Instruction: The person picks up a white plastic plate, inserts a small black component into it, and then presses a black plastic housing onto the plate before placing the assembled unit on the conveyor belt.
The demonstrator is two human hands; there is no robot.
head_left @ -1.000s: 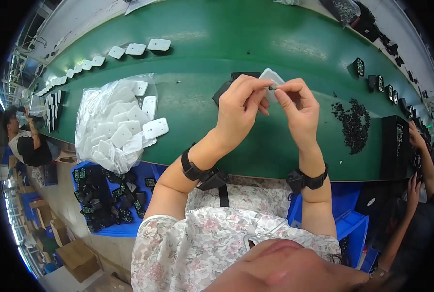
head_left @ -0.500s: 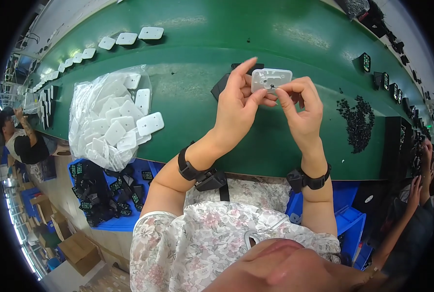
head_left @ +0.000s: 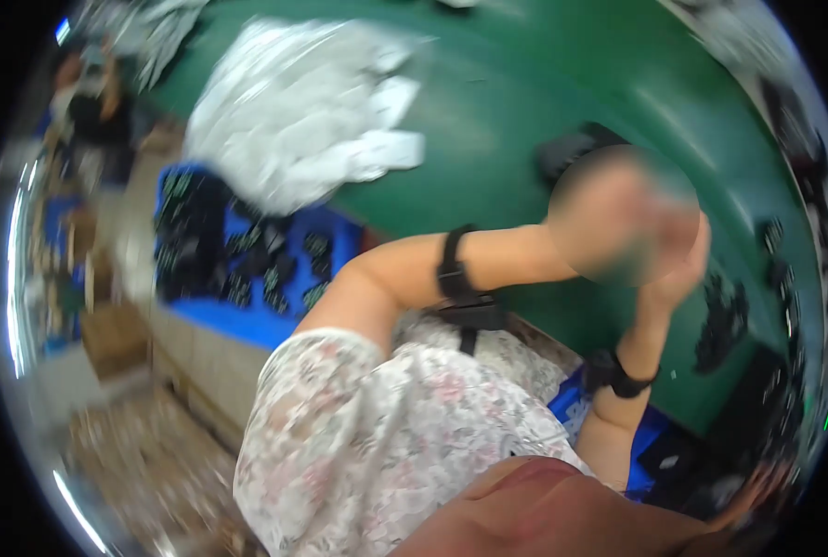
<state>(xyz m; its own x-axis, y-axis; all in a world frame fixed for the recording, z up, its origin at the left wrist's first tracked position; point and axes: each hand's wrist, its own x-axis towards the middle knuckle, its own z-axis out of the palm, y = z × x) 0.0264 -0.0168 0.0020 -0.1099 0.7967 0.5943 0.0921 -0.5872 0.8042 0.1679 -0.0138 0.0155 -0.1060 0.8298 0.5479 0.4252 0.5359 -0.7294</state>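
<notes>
Both my hands are close together over the right part of the green table, and a round blur covers them. My left hand [head_left: 598,212] reaches in from the left, its fingers smeared. Beside it is my right hand [head_left: 681,249], its fingers mostly hidden by the same blur. A pale patch shows between the hands, too unclear to name. Just beyond my left hand lie black casings [head_left: 567,153] on the table. Close by my right hand is a heap of small black parts [head_left: 722,325].
A clear plastic bag of white plates [head_left: 293,107] lies on the green table [head_left: 474,121]. Below the edge, a blue bin [head_left: 219,320] holds black parts with green boards. More casings line the right side. Another person [head_left: 103,121] is at far left, cardboard boxes [head_left: 117,339] on the floor.
The view has swung, so table, bag and bin appear shifted, and it has blurred. The white plastic cover that both hands held, with a small black piece on it, can no longer be made out.
</notes>
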